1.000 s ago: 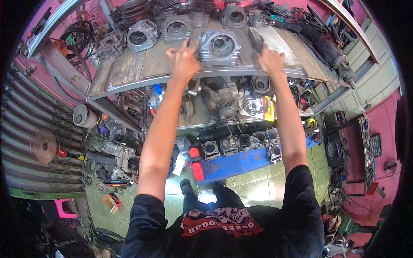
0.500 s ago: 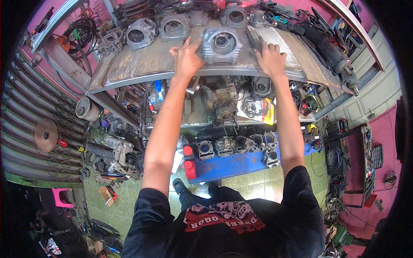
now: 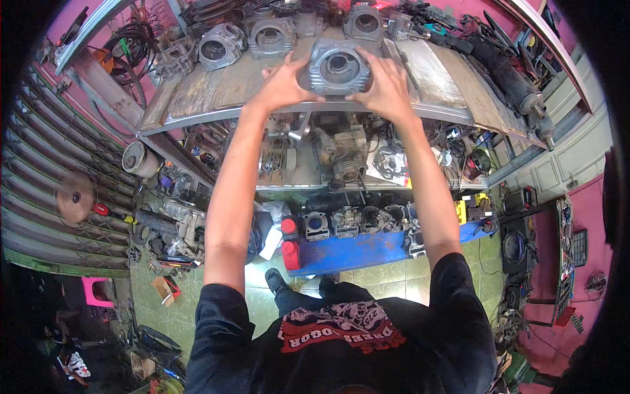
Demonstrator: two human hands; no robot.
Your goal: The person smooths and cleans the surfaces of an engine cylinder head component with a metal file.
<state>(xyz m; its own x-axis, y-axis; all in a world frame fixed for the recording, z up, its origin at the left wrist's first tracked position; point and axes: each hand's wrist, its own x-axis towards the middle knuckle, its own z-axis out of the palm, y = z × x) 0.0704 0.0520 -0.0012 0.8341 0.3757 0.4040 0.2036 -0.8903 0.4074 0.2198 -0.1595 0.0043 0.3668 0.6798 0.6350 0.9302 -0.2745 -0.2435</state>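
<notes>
A grey finned engine cylinder [image 3: 338,65] with a round bore is gripped from both sides above the front edge of the metal-topped workbench [image 3: 197,98]. My left hand [image 3: 283,80] clasps its left side and my right hand [image 3: 384,87] clasps its right side. Several similar grey cylinders [image 3: 269,34] stand in a row at the back of the bench, just beyond the held one.
A lower shelf [image 3: 302,174] under the bench holds an engine block and loose parts. A blue rack [image 3: 354,246] on the tiled floor carries more cylinders and red cans. Black shock absorbers [image 3: 505,72] lie on the bench's right. A disc [image 3: 75,196] leans on the left shutter.
Both hands have closed in on the cylinder and drawn it toward the bench's front edge; a second ago they rested wider apart on the bench beside it.
</notes>
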